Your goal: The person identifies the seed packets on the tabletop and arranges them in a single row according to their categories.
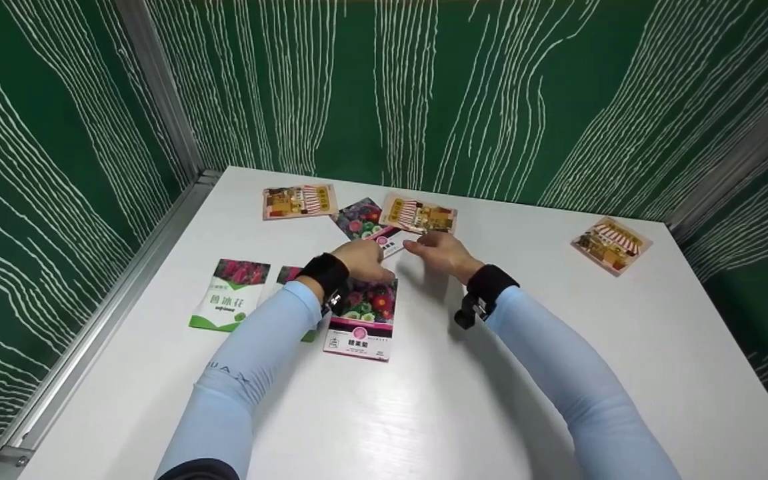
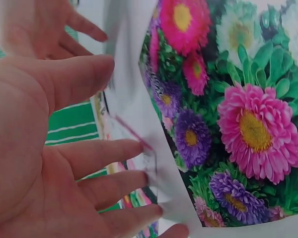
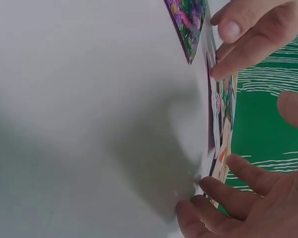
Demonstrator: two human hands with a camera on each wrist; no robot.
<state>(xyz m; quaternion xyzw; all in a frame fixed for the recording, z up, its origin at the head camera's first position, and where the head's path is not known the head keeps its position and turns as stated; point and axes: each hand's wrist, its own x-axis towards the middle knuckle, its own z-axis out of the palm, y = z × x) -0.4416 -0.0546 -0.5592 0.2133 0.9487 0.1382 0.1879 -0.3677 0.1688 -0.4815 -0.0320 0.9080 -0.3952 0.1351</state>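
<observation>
Toward the back of the table, a flower seed packet (image 1: 357,221) with a pink band lies askew, partly under a packet printed with a striped awning (image 1: 427,217). My left hand (image 1: 363,260) is at the near edge of the askew packet, fingers spread and thumb apart in the left wrist view. Just below that hand lies another pink-banded flower packet (image 1: 361,337), its top overlapped by the hand. My right hand (image 1: 447,255) is beside the askew packet's right corner, fingertips low near the awning packet, with thumb and fingers apart in the right wrist view.
Two green-and-white flower packets lie at left, one in full view (image 1: 229,293) and another (image 1: 289,275) mostly behind my left forearm. Awning-printed packets lie at the back left (image 1: 301,201) and far right (image 1: 612,245). Green panels (image 1: 357,87) enclose the white table (image 1: 557,300).
</observation>
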